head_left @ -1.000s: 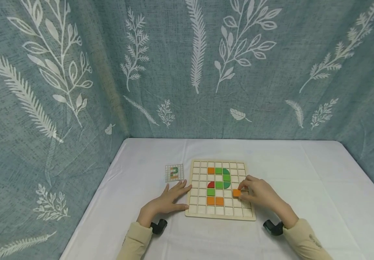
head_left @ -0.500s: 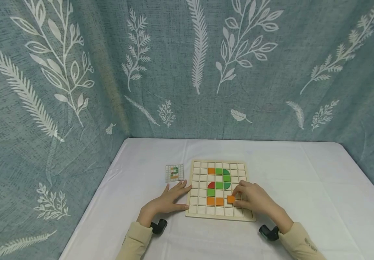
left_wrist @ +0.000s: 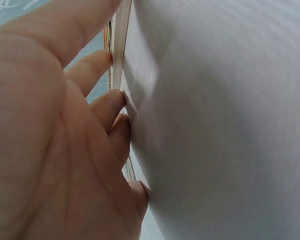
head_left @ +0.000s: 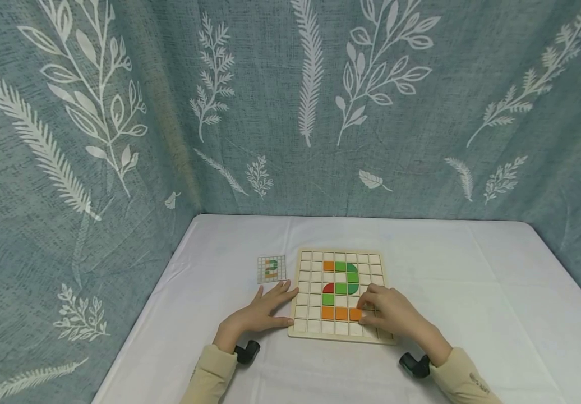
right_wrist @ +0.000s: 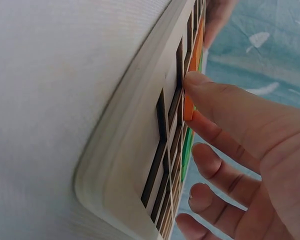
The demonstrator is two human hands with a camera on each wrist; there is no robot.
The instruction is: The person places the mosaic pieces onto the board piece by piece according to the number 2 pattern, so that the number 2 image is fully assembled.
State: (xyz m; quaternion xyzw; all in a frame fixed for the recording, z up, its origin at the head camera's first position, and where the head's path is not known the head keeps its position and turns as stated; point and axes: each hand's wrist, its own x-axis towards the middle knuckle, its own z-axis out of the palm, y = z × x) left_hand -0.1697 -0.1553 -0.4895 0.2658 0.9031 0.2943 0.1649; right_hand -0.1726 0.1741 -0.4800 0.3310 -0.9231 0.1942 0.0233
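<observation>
A square wooden grid board (head_left: pixel 371 331) lies on the white table, with orange, green and red tiles set in its cells. My right hand (head_left: pixel 396 311) pinches an orange square tile (head_left: pixel 355 314) between thumb and index finger at the right end of a row of orange tiles (head_left: pixel 334 313). In the right wrist view that tile (right_wrist: pixel 189 107) sits between the thumb and a fingertip, low at the grid. My left hand (head_left: pixel 257 314) lies spread on the table, its thumb and a fingertip touching the board's left edge.
A small pattern card (head_left: pixel 271 269) with a coloured figure on a grid lies beyond the left hand, left of the board. White cloth covers the table (head_left: pixel 452 269). A blue-green leaf-patterned curtain (head_left: pixel 270 112) hangs behind and at the sides.
My right hand has carried the orange tile left and toward me, down to the cell beside the other orange tiles. The left hand has stayed in place.
</observation>
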